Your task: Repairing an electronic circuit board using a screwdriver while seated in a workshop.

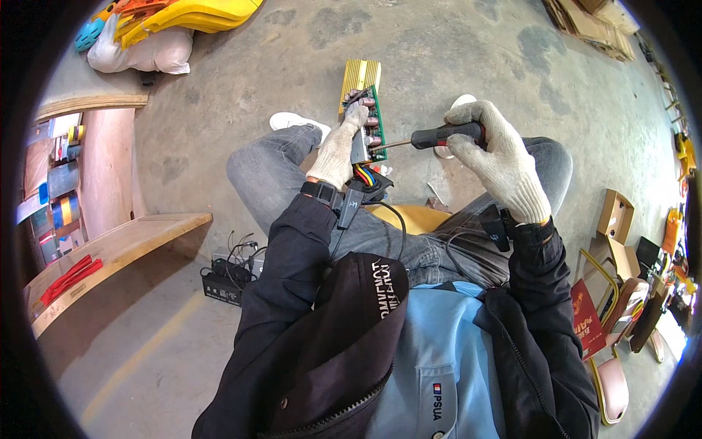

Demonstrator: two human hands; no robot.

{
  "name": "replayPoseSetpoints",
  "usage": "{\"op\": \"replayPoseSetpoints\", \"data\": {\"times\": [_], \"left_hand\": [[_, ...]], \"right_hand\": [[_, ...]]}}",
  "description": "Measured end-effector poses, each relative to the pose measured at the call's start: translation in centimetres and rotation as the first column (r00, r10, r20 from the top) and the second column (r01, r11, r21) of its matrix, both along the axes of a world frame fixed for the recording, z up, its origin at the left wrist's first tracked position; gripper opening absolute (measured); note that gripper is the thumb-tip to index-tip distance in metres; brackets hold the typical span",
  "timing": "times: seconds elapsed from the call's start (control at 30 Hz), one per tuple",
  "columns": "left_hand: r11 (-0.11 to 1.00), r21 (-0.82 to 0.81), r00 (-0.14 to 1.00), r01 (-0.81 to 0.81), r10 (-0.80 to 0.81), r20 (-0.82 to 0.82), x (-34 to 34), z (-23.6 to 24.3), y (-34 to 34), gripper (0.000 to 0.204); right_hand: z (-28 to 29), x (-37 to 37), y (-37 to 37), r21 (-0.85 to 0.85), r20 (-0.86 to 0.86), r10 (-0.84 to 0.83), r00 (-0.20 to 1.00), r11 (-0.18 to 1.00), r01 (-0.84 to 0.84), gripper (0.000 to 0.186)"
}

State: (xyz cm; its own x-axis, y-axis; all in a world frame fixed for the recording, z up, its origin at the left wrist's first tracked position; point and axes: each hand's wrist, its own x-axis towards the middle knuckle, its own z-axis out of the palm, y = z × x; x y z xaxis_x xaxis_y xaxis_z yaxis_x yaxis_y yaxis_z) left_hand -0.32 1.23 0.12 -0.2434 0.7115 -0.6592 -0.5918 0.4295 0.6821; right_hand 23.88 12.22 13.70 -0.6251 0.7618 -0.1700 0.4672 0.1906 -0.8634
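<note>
My left hand (338,150), in a white knit glove, is closed around a circuit board (375,117) with a gold-coloured finned metal case (358,76) at its far end. Round capacitors line the green board. Coloured wires (364,174) come out of its near end. In my gloved right hand (497,150) is a screwdriver (439,137) with a black and red handle. Its thin shaft points left, and the tip is at the board's near right edge; whether it touches a screw is too small to tell.
A wooden shelf (124,245) with red strips (71,280) stands at the left, a black box with cables (223,287) on the floor beside it. Yellow plastic parts (190,16) and a white sack (142,51) lie far left. Cardboard (585,29) is far right; an open box (616,214) and chair (613,388) stand right.
</note>
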Motion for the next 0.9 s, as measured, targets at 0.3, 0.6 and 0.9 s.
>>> {"op": "replayPoseSetpoints", "data": {"times": [0.3,0.6,0.9], "left_hand": [[1.000,0.003,1.000,0.001,-0.001,-0.017,-0.02,0.21,0.01,0.040],[1.000,0.020,1.000,-0.014,0.014,-0.008,-0.12,-0.18,0.08,0.039],[0.999,0.049,1.000,-0.015,0.015,0.004,-0.11,-0.61,0.10,0.039]], "right_hand": [[0.67,-0.06,-0.13,-0.006,0.064,-0.017,0.998,1.000,0.017,0.031],[0.56,-0.07,-0.06,-0.010,0.064,-0.020,0.998,1.000,0.021,0.031],[0.61,-0.29,-0.12,0.068,0.128,-0.043,0.991,0.997,0.035,0.035]]}}
